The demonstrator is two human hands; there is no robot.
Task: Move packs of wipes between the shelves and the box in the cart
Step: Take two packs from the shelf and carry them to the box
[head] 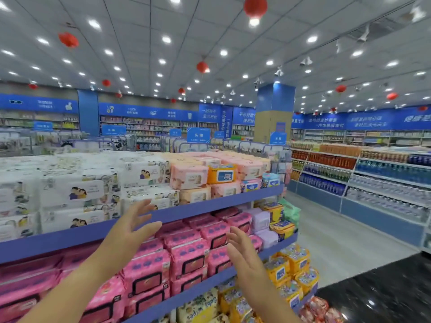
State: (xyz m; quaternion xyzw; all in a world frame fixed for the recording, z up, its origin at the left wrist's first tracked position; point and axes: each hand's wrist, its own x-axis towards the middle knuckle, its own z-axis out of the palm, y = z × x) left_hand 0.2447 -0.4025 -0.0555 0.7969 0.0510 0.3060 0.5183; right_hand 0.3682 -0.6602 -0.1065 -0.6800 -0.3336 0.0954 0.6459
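We reach our left hand (pixel 130 226) and right hand (pixel 242 252), both spread and empty, toward shelved pink plastic wipe packs (pixel 189 255); none is grasped yet.

We see white wipe packs (pixel 77 192) printed with small cartoon figures, pale pink packs (pixel 189 177) beside them, and one orange pack (pixel 221 174) with a blue label. The hot-pink packs (pixel 189 255) carry black-outlined flaps; the yellow packs (pixel 278 272) have blue labels. Shelf edges (pixel 210 204) are violet-blue, the lanterns (pixel 255 5) red, the wall banners (pixel 363 121) blue with white lettering.
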